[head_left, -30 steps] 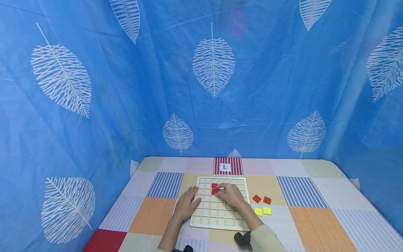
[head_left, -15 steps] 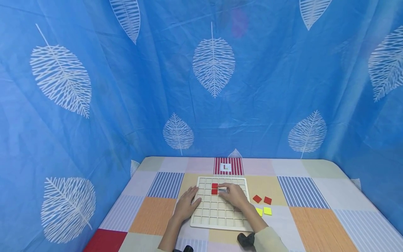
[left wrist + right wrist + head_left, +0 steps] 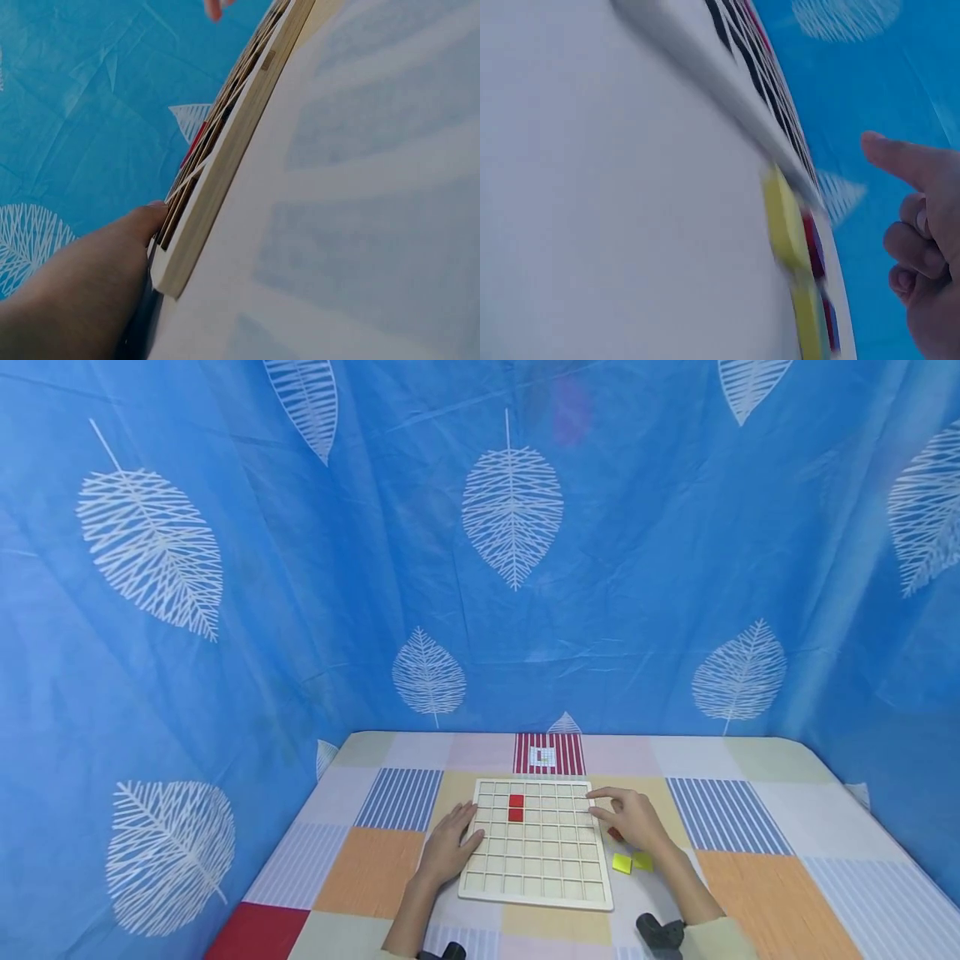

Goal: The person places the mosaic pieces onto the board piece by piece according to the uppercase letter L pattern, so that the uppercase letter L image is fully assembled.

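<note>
My left hand (image 3: 446, 850) rests on the left edge of a cream grid board (image 3: 537, 903), fingers laid along its rim. Two red square tiles (image 3: 516, 807) sit one below the other in cells of the board's upper part. My right hand (image 3: 636, 821) is at the board's right edge, thumb and index finger apart with nothing between them. In the right wrist view its other fingers (image 3: 915, 244) are curled in. Under and near it lie a partly hidden red tile (image 3: 615, 834) and two yellow tiles (image 3: 622, 863).
A small card with a printed grid pattern (image 3: 542, 757) lies behind the board on a striped patch. Patchwork cloth (image 3: 377, 871) covers the table. Blue leaf-print curtains (image 3: 570, 568) stand close around the back and sides.
My right hand has left the red tiles on the board and moved right, now partly covering the loose tiles. My left hand has stayed on the board's edge.
</note>
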A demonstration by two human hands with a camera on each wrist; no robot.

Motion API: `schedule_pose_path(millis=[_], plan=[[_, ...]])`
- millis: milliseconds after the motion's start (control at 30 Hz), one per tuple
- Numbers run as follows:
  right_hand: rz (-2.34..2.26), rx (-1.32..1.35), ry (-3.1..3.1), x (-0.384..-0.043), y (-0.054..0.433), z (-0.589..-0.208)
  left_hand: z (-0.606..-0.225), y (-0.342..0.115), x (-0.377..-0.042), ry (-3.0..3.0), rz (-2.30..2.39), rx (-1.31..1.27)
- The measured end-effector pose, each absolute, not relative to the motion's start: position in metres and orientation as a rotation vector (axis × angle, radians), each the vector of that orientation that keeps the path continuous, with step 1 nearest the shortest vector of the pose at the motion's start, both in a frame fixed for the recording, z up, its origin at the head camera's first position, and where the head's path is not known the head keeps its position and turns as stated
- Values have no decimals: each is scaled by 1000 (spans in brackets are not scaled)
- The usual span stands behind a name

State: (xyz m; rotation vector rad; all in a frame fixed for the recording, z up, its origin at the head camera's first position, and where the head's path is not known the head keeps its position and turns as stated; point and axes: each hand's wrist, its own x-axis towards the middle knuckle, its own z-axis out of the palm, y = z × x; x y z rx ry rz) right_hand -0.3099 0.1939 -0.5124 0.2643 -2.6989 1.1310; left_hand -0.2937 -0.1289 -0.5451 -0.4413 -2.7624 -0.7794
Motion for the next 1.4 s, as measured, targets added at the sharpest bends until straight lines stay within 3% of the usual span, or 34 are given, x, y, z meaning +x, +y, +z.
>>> schedule_pose_path(millis=[300,833,1400], plan=[[1118,331,-2791,-302,239,-515,-544,-128,-294,-2798,-833,-404],[1178,540,-2929,-299,256,-523,-545,-128,-296,-2798,-828,-401],[1119,312,-2873,-297,253,-526,-545,-129,-296,-2786,-827,-417]])
